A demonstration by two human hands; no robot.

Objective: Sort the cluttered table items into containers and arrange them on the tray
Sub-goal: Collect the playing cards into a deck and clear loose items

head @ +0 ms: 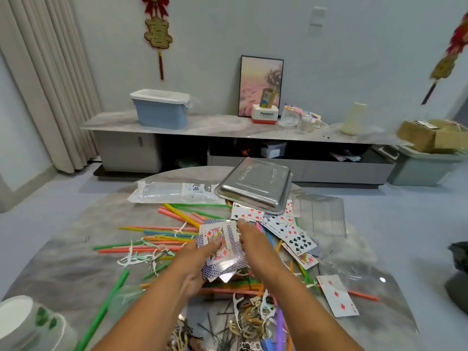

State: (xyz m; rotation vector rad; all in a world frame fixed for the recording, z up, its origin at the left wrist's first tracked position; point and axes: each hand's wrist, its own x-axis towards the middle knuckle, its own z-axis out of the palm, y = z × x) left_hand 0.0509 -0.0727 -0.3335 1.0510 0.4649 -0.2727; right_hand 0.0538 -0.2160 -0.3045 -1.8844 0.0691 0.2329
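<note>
At the near left edge of the table stands a white bowl with a green leaf print. Coloured straws lie scattered across the middle left, mixed with white floss picks; one long green straw runs diagonally toward the near edge. Behind them a clear plastic packet lies flat.

The left hand holds a stack of cards from below, its thumb laid across the face of the top card, a king of diamonds; blue card backs fan out beneath it. The right hand is just beside the stack on its right, fingers reaching forward with the tips at the stack's far edge; whether it pinches a card or only touches cannot be told.

Beyond the hands a metal tray lies upside down, tilted, its near rim resting on loose cards spread face up to the right of the hands. A clear lidded box sits just right of the tray. Near the front, a pile of hair clips and pins lies between the forearms. Further right a single diamond card lies face up, well apart from the stack, next to a clear bag.
</note>
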